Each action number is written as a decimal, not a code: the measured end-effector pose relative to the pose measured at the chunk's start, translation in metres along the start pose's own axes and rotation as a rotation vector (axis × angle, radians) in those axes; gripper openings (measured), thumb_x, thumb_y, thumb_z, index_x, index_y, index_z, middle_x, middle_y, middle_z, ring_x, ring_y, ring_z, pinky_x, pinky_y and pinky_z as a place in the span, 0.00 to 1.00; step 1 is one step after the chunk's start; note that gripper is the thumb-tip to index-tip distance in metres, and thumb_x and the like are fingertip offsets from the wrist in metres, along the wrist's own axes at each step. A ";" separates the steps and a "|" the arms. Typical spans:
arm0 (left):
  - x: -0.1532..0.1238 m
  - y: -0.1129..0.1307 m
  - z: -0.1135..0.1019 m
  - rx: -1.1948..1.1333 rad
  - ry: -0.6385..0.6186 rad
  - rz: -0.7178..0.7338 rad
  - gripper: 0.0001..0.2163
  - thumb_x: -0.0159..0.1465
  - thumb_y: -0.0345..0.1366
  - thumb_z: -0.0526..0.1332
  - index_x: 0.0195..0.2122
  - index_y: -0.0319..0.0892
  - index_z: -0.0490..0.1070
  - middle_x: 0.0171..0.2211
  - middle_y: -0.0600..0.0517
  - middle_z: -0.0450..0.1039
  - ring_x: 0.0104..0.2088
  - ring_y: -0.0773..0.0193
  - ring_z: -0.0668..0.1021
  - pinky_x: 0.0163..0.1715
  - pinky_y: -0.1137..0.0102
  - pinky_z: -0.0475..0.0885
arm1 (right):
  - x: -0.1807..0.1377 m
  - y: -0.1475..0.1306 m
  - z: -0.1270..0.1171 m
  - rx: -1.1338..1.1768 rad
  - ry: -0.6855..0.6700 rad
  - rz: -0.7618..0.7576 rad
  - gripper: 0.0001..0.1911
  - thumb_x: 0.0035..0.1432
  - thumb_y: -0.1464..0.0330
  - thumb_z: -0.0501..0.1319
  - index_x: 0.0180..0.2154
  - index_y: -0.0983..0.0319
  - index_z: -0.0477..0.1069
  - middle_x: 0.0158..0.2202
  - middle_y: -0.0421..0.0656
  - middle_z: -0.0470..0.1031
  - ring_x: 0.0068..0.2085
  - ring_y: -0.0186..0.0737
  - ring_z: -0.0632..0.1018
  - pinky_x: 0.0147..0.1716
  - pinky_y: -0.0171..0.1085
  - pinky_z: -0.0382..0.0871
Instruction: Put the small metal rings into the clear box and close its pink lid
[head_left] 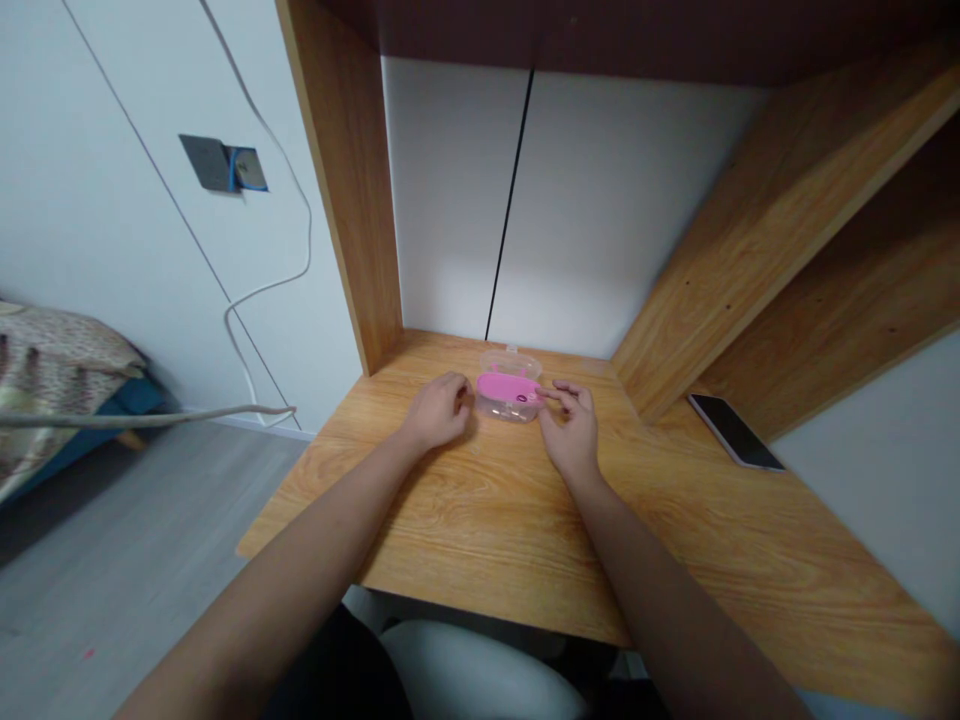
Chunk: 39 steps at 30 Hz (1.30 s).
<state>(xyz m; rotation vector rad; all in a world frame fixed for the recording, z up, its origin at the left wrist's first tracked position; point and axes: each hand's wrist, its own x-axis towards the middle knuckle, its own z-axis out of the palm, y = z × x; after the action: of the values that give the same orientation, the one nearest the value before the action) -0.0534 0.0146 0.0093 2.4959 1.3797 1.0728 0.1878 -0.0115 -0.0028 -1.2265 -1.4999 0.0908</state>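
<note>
A small clear plastic box (510, 404) with a pink insert (507, 385) sits on the wooden desk (465, 520), its clear lid tipped back toward the wall. My left hand (437, 411) rests curled on the desk just left of the box, fingers folded in, with nothing visible in it. My right hand (573, 430) is at the box's right side, thumb and forefinger pinched at the edge of the pink insert. Small pale items lie inside the box, too small to name.
A dark phone (735, 430) lies flat on the desk at the right, under a slanted wooden shelf (780, 220). A wooden side panel (345, 200) stands at the left. A white cable (262, 290) hangs from a wall socket (223, 165). A bed (60, 380) is far left.
</note>
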 end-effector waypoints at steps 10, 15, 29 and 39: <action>-0.007 -0.007 -0.008 0.038 -0.341 -0.014 0.05 0.51 0.38 0.64 0.27 0.44 0.75 0.25 0.49 0.75 0.26 0.58 0.73 0.27 0.68 0.62 | -0.009 -0.027 -0.012 0.096 -0.098 -0.084 0.08 0.59 0.72 0.60 0.35 0.58 0.79 0.37 0.44 0.75 0.42 0.44 0.77 0.43 0.44 0.72; -0.007 -0.004 -0.008 -0.034 -0.376 0.064 0.04 0.52 0.34 0.61 0.26 0.44 0.76 0.25 0.50 0.76 0.25 0.61 0.74 0.27 0.69 0.62 | -0.009 -0.025 -0.009 0.110 -0.110 -0.096 0.08 0.58 0.72 0.60 0.35 0.58 0.79 0.37 0.44 0.77 0.41 0.44 0.77 0.39 0.42 0.71; -0.006 0.007 0.001 -0.127 -0.363 0.094 0.09 0.59 0.35 0.58 0.31 0.41 0.78 0.27 0.51 0.79 0.26 0.65 0.76 0.29 0.73 0.66 | -0.024 -0.028 0.000 0.069 -0.558 -0.226 0.10 0.57 0.74 0.61 0.38 0.58 0.79 0.32 0.42 0.77 0.32 0.38 0.76 0.34 0.37 0.71; -0.005 0.001 -0.001 0.003 -0.295 0.014 0.11 0.55 0.31 0.57 0.34 0.43 0.79 0.29 0.50 0.79 0.28 0.61 0.78 0.29 0.71 0.67 | -0.028 -0.046 0.005 -0.100 -0.721 -0.449 0.13 0.60 0.68 0.63 0.47 0.54 0.79 0.49 0.45 0.75 0.52 0.48 0.73 0.55 0.51 0.66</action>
<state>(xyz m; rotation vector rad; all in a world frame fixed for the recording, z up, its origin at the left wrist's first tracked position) -0.0550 0.0095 0.0080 2.5403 1.2801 0.6683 0.1498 -0.0493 0.0057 -0.9402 -2.4019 0.1705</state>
